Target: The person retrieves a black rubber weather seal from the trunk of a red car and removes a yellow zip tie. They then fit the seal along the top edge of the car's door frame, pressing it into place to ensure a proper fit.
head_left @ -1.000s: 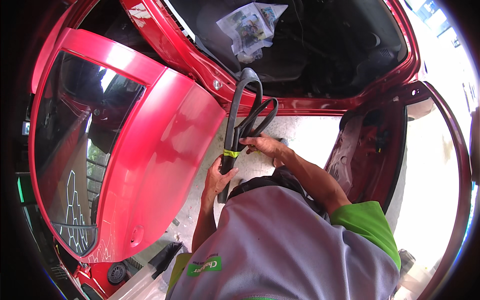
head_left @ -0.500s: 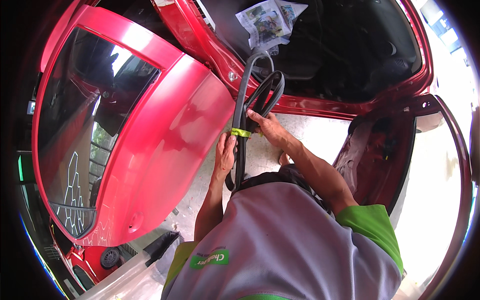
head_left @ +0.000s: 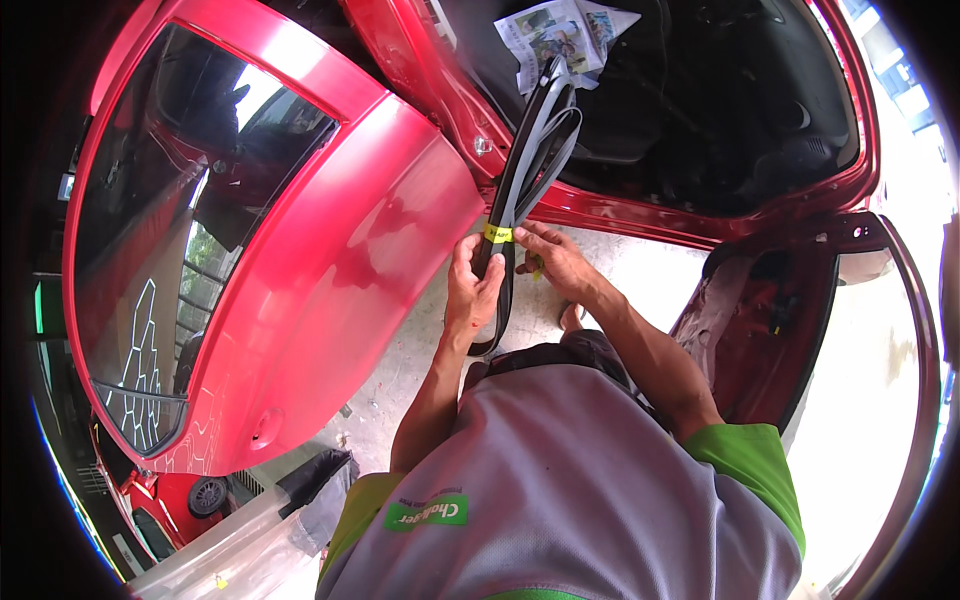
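Note:
A long bundle of looped black rubber weatherstrip (head_left: pixel 524 150) stretches away from my waist toward the car's door opening. Yellow tape (head_left: pixel 497 234) is wrapped around its middle. My left hand (head_left: pixel 472 292) is closed around the bundle just below the tape, with the thumb lying along the strip. At the tape's right edge, my right hand (head_left: pixel 562 268) has curled fingers, its thumb side touching the band. A small yellow-green bit shows under those fingers. The far loops of the weatherstrip overlap a printed paper sheet (head_left: pixel 560 40) inside the car.
An open red car door (head_left: pixel 400 220) stands close on my left. Ahead is the red sill (head_left: pixel 640 215) of the car body, with a dark interior. Another open door panel (head_left: pixel 760 310) is on my right. Plastic sheeting (head_left: pixel 250 540) lies at the lower left.
The far loops have drawn closer together and lean further over the paper. My left hand has wrapped around the bundle. My right hand has come down from the strip to the tape.

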`<action>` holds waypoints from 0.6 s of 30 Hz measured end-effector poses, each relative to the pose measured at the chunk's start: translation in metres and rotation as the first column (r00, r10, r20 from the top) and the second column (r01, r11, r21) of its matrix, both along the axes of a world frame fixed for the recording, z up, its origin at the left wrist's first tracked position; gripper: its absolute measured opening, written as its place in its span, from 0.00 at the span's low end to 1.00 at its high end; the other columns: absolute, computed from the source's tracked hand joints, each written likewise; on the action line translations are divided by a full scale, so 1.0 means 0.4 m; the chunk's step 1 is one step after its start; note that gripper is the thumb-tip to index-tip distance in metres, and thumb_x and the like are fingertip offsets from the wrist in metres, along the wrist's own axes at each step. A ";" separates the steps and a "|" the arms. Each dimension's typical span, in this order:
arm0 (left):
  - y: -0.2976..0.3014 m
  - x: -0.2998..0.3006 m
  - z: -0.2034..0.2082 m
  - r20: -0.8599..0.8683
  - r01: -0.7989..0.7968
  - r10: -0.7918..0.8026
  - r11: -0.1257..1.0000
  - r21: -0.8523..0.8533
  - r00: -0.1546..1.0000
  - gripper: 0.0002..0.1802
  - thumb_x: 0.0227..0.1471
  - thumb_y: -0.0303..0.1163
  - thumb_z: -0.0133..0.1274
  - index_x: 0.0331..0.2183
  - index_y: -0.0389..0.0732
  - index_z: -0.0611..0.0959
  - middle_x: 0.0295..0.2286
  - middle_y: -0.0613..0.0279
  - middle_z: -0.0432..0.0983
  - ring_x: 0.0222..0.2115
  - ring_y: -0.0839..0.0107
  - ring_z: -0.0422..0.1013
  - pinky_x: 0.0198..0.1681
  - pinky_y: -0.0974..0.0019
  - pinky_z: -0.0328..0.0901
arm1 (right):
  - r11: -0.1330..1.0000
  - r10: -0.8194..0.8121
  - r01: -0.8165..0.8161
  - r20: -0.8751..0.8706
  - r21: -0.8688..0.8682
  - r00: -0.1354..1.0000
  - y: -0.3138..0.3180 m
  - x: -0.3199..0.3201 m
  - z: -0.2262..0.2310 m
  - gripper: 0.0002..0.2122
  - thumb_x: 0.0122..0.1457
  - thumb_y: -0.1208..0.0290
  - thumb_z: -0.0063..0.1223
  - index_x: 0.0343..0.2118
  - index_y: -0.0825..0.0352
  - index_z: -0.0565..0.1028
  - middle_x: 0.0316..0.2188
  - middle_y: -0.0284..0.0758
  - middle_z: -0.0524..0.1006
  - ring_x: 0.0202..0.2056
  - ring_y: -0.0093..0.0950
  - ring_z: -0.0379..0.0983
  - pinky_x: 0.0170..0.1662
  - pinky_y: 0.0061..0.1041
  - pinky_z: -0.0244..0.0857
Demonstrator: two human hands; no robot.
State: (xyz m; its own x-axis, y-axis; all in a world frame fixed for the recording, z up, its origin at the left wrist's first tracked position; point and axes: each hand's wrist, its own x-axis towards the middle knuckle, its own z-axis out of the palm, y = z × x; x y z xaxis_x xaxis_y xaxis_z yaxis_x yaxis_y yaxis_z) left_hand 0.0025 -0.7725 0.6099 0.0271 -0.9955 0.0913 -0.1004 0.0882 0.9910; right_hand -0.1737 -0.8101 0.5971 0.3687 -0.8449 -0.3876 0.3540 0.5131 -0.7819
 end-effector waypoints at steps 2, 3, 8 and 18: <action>-0.006 -0.012 0.011 0.058 -0.015 0.017 0.999 -0.035 0.998 0.21 0.61 0.28 0.57 0.52 0.30 0.71 0.41 0.54 0.75 0.39 0.70 0.73 0.45 0.65 0.69 | 0.999 0.025 -0.027 0.056 0.036 0.998 0.002 0.012 -0.002 0.21 0.69 0.59 0.52 0.59 0.65 0.72 0.40 0.26 0.76 0.35 0.20 0.69 0.41 0.22 0.65; -0.008 -0.018 0.018 0.065 -0.027 0.029 0.999 -0.027 0.997 0.22 0.61 0.28 0.57 0.52 0.30 0.70 0.41 0.54 0.75 0.39 0.70 0.73 0.45 0.65 0.70 | 0.999 0.037 -0.039 0.086 0.017 0.996 0.002 0.015 0.008 0.20 0.69 0.61 0.51 0.60 0.65 0.72 0.40 0.25 0.75 0.36 0.18 0.68 0.41 0.22 0.64; -0.019 -0.054 0.064 0.073 -0.101 0.105 0.993 -0.063 0.992 0.24 0.59 0.25 0.58 0.54 0.33 0.68 0.40 0.54 0.75 0.38 0.70 0.74 0.43 0.65 0.71 | 0.989 0.103 -0.090 0.103 -0.120 0.989 -0.014 0.007 0.006 0.17 0.69 0.65 0.50 0.59 0.59 0.72 0.40 0.21 0.75 0.34 0.15 0.65 0.37 0.18 0.58; -0.040 -0.068 0.099 -0.180 -0.081 0.066 0.994 -0.078 0.981 0.31 0.64 0.27 0.51 0.62 0.34 0.57 0.37 0.59 0.74 0.33 0.78 0.67 0.39 0.73 0.64 | 0.980 0.017 -0.032 -0.077 -0.196 0.997 -0.034 -0.002 0.110 0.20 0.65 0.67 0.57 0.58 0.64 0.73 0.46 0.26 0.78 0.47 0.19 0.71 0.48 0.21 0.64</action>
